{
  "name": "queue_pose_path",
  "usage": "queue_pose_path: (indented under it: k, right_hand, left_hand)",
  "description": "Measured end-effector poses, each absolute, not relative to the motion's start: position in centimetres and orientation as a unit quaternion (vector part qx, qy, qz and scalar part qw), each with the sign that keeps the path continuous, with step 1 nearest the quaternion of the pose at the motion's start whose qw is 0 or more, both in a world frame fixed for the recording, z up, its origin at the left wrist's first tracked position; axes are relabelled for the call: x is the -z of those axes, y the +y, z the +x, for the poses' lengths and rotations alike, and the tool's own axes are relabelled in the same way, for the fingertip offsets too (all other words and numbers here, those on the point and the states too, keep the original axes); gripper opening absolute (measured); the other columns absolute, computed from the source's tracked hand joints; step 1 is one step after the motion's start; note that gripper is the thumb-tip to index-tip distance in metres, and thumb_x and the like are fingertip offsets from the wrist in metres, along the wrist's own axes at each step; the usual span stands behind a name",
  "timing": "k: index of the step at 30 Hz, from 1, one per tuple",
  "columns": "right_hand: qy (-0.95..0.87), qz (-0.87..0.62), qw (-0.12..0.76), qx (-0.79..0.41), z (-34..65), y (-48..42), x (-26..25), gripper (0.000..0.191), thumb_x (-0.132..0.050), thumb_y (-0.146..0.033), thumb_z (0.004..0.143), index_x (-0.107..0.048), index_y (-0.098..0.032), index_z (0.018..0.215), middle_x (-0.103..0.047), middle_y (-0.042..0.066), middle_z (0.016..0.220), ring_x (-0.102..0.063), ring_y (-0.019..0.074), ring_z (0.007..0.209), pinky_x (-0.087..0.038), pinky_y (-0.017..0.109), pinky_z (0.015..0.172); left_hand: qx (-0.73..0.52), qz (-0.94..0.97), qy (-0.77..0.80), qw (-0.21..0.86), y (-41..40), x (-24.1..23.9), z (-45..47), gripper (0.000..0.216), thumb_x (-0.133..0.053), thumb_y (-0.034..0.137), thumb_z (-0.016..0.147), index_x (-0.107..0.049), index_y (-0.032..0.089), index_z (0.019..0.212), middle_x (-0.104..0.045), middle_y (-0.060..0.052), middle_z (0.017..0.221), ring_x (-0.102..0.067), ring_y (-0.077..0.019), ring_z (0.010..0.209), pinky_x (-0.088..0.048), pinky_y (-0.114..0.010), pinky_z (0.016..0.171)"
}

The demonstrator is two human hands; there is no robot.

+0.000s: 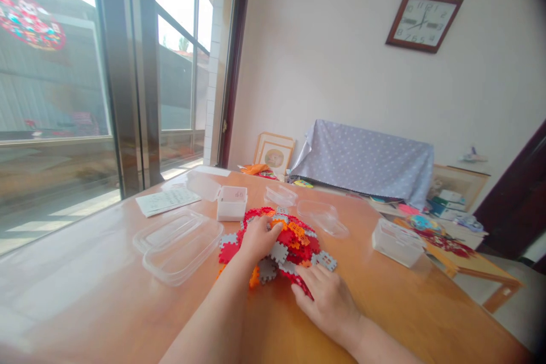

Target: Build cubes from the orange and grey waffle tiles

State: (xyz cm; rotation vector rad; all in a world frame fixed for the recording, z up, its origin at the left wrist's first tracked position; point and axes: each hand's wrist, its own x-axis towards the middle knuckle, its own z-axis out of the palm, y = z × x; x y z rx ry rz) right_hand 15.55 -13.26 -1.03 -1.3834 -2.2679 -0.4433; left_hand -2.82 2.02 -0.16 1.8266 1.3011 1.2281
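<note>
A heap of flat interlocking plastic pieces [231, 252] in red, orange and grey, with toothed edges, lies on the wooden table. Over the left side of the heap rests my left hand [259, 237], its thumb stretched out across the pieces; the other fingertips are partly hidden. At the heap's near right edge, my right hand [327, 299] touches the pieces with fingers and thumb apart, a red piece [303, 286] showing between them. A grey windowed piece [325, 260] sits just beyond the right fingers. Neither hand visibly lifts a piece.
Clear plastic tubs [183, 250] lie left of the heap, near a printed sheet [168, 201]. Behind it are a small lidded box [232, 203] and clear lids [323, 218]. Another clear box [398, 242] stands right, near the edge of the table [384, 307].
</note>
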Motion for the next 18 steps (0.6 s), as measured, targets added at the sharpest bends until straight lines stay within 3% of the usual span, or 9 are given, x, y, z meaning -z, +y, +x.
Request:
queue_pose_path:
  k: [9, 14, 18]
  right_hand:
    - [-0.809, -0.493, 0.284, 0.147, 18.1, -11.0, 1.2, 0.026, -0.044, -0.019, 0.099, -0.063, -0.018, 0.116, -0.073, 0.009, 0.095, -0.07, 0.0224, 0.087, -0.053, 0.036, 0.083]
    - [-0.718, -0.568, 0.402, 0.004, 18.6, -9.8, 0.5, 0.027, -0.048, -0.033, 0.097, -0.067, -0.023, 0.112, -0.076, 0.004, 0.096, -0.072, 0.0214, 0.085, -0.055, 0.033, 0.08]
    - [-0.625, -0.584, 0.501, -0.129, 18.1, -7.5, -1.3, 0.038, -0.053, -0.048, 0.092, -0.07, -0.02, 0.109, -0.077, 0.005, 0.092, -0.07, 0.0228, 0.083, -0.055, 0.033, 0.078]
  left_hand:
    - [-0.436, 0.698, 0.501, 0.269, 2.4, 0.7, -2.8, 0.038, -0.061, 0.053, 0.083, -0.072, 0.02, 0.098, -0.072, -0.012, 0.105, -0.063, -0.028, 0.099, -0.042, -0.032, 0.084]
    - [-0.439, 0.691, 0.495, 0.293, 2.5, 0.2, -3.0, 0.032, -0.056, 0.047, 0.086, -0.071, 0.019, 0.091, -0.072, -0.011, 0.097, -0.063, -0.0266, 0.094, -0.041, -0.032, 0.079]
    - [-0.446, 0.659, 0.509, 0.327, 2.4, -0.3, -3.1, 0.039, -0.044, 0.047, 0.092, -0.067, 0.017, 0.082, -0.069, -0.008, 0.082, -0.061, -0.0235, 0.082, -0.039, -0.03, 0.072]
